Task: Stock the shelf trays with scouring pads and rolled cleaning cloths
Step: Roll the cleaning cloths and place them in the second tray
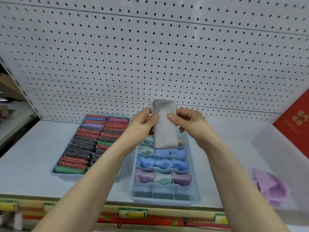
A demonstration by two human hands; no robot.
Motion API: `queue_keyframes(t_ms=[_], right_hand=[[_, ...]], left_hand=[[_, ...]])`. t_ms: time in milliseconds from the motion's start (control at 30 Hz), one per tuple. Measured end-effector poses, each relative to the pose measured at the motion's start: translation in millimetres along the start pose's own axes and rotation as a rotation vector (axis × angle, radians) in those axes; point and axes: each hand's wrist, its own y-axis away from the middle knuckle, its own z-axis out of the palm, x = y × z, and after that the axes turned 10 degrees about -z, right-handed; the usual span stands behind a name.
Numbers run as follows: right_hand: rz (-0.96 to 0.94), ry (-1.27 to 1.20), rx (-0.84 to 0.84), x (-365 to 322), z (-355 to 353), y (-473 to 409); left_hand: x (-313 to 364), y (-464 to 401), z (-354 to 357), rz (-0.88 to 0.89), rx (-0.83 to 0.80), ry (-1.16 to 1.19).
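A grey textured cleaning cloth [164, 126], folded into a long strip, hangs upright above the shelf. My left hand [142, 122] pinches its upper left edge and my right hand [189, 122] pinches its upper right edge. Below it stands a pale blue divided tray [194, 195] holding rolled cloths [163, 162] in blue, mint and lilac; its front row of compartments holds nothing. To the left, a second blue tray [66, 175] is packed with glittery scouring pads [87, 144] in red, black, green, blue and purple.
Loose lilac cloths [271, 186] lie on the white shelf [33, 148] at the right. A red box [294, 124] leans at the far right. A white pegboard [150, 56] forms the back wall. Price labels line the shelf's front edge.
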Motion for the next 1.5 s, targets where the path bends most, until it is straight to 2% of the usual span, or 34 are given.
queue_keyframes(t_ms=[233, 333, 467, 567, 633, 700, 767, 867, 1000, 1100, 1233, 1400, 1500], right_hand=[[0.048, -0.16, -0.025, 14, 6, 8], [0.089, -0.248, -0.075, 21, 5, 14], [0.07, -0.345, -0.056, 31, 10, 24], [0.074, -0.368, -0.05, 37, 17, 30], [0.047, -0.313, -0.045, 43, 20, 33], [0.024, -0.238, -0.045, 49, 22, 35], [0.012, -0.166, -0.059, 53, 25, 37], [0.024, -0.128, -0.055, 56, 30, 39], [0.206, -0.291, -0.007, 62, 34, 43], [0.272, -0.349, -0.124, 68, 36, 50], [0.24, -0.497, -0.239, 64, 34, 62], [0.19, -0.332, -0.024, 72, 46, 65], [0.109, -0.268, 0.066, 73, 49, 68]], left_hand=[[-8, 6, 4, 0.034, 0.029, -0.095], [-13, 9, 1, 0.056, -0.023, -0.065], [-22, 15, 0, 0.036, -0.063, -0.068], [-28, 20, 2, -0.06, -0.036, 0.095], [-30, 23, 1, -0.204, -0.017, 0.245], [-33, 25, 1, -0.343, -0.031, 0.227], [-39, 30, 4, -0.392, -0.041, 0.119], [-49, 34, 10, -0.359, 0.021, 0.125], [-60, 34, 10, -0.219, 0.106, 0.093], [-61, 37, 7, -0.141, 0.124, 0.106], [-64, 40, 1, -0.096, 0.117, 0.1], [-67, 46, 3, -0.09, 0.083, 0.091], [-73, 46, 1, -0.229, 0.09, 0.139]])
